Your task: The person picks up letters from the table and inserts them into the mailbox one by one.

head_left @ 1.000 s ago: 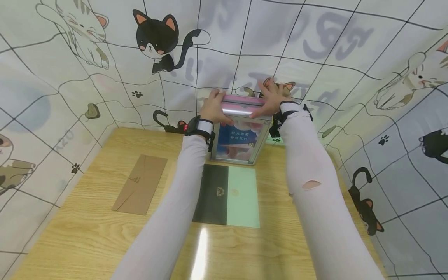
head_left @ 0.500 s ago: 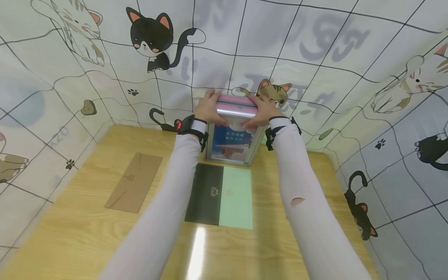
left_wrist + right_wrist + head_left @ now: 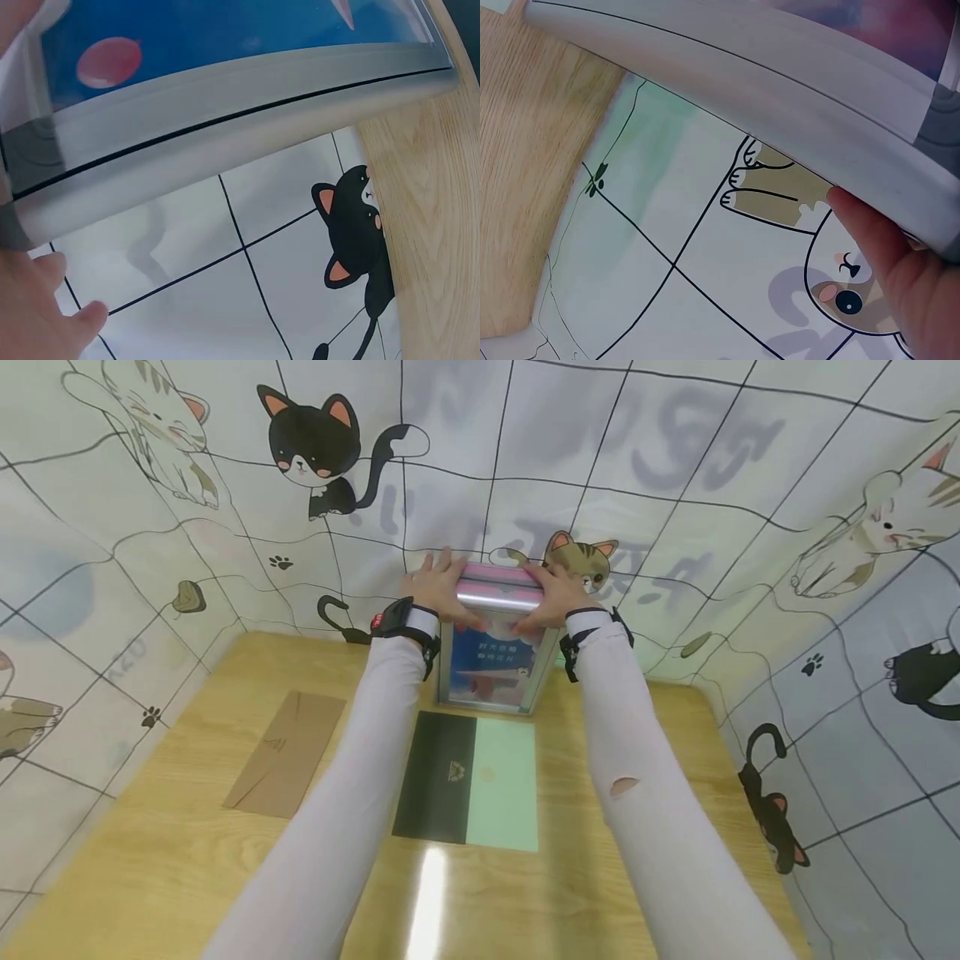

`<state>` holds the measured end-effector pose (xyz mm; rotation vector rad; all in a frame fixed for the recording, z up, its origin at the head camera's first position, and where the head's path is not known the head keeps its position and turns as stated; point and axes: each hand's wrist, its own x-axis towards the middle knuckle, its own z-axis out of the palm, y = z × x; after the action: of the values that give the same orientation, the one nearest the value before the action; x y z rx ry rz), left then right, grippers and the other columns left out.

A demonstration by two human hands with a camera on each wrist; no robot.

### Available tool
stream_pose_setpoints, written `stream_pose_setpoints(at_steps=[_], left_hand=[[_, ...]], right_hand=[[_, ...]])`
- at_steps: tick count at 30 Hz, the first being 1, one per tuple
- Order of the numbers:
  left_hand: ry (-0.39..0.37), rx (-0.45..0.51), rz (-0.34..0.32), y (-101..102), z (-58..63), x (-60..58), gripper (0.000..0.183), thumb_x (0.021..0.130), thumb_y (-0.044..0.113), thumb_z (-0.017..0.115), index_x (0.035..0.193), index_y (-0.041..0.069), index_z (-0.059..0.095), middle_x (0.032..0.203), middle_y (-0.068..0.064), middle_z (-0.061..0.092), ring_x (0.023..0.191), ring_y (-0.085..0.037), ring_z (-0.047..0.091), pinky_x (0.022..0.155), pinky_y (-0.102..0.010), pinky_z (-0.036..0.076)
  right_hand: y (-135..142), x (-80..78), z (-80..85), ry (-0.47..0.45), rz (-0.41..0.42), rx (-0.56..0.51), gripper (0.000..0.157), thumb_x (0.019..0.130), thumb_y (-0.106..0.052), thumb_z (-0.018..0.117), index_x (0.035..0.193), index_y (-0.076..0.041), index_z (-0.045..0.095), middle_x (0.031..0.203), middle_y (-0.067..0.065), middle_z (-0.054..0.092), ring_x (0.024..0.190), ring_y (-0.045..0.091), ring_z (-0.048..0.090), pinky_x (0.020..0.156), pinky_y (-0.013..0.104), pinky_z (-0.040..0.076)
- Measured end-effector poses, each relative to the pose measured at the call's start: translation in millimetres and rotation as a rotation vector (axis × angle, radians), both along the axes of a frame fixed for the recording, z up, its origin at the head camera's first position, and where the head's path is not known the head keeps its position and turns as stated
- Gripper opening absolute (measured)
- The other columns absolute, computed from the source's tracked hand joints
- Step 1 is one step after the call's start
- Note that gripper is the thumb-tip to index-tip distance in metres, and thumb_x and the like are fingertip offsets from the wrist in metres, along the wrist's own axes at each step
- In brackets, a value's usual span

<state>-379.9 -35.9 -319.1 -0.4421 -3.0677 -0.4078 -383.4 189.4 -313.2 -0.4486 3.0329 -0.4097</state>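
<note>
- Table [image 3: 555, 893]: wood-grain, box standing at its back edge.
- Framed box [image 3: 487, 675]: upright; looks stiff, moderately light, slick-cased; clear front probably scratches.
- Best hold: upper side edges, off the panel.
- Left hand [image 3: 437, 591], right hand [image 3: 553, 597]: each grips an upper corner, thumb in front; finger gap partly hidden.

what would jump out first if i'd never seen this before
Probably the silver-framed box with a pink top, standing at the back of the table, with the left hand and right hand at its upper corners. Next, the black-and-white cartoon cat on the backdrop, upper left in the head view. In front of the box, flat black and mint-green items lie side by side.
</note>
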Motion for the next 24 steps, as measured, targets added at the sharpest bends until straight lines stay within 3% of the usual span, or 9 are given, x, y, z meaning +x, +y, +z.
stream_pose_setpoints(at_steps=[6,10,24], left_hand=[[0.011,-0.027,0.010,-14.9,5.3,0.4,0.127,0.054,0.079,0.059,0.145,0.025,-0.010,0.150,-0.005,-0.019,0.136,-0.031,-0.013,0.106,-0.059,0.005],[0.025,0.000,0.036,-32.4,8.6,2.8,0.125,0.057,0.078,0.058,0.145,0.024,-0.011,0.148,-0.004,-0.022,0.136,-0.030,-0.017,0.105,-0.060,0.003],[0.014,-0.022,0.234,-121.8,5.0,27.7,0.120,0.060,0.080,0.052,0.145,0.023,-0.012,0.148,-0.005,-0.021,0.135,-0.030,-0.019,0.103,-0.063,-0.002]], right_hand=[[-1.6,0.7,1.4,-0.010,0.004,0.012,0.110,0.058,-0.053,0.076,0.146,-0.031,0.013,0.146,0.017,0.018,0.123,0.043,0.025,0.090,0.059,0.033],[0.3,3.1,5.3,-0.016,-0.002,0.002,0.109,0.060,-0.051,0.076,0.146,-0.030,0.013,0.146,0.017,0.016,0.123,0.043,0.025,0.091,0.060,0.030],[-4.6,10.9,8.5,-0.030,0.008,-0.009,0.108,0.063,-0.048,0.075,0.147,-0.029,0.009,0.144,0.020,0.017,0.122,0.043,0.024,0.092,0.061,0.028]])
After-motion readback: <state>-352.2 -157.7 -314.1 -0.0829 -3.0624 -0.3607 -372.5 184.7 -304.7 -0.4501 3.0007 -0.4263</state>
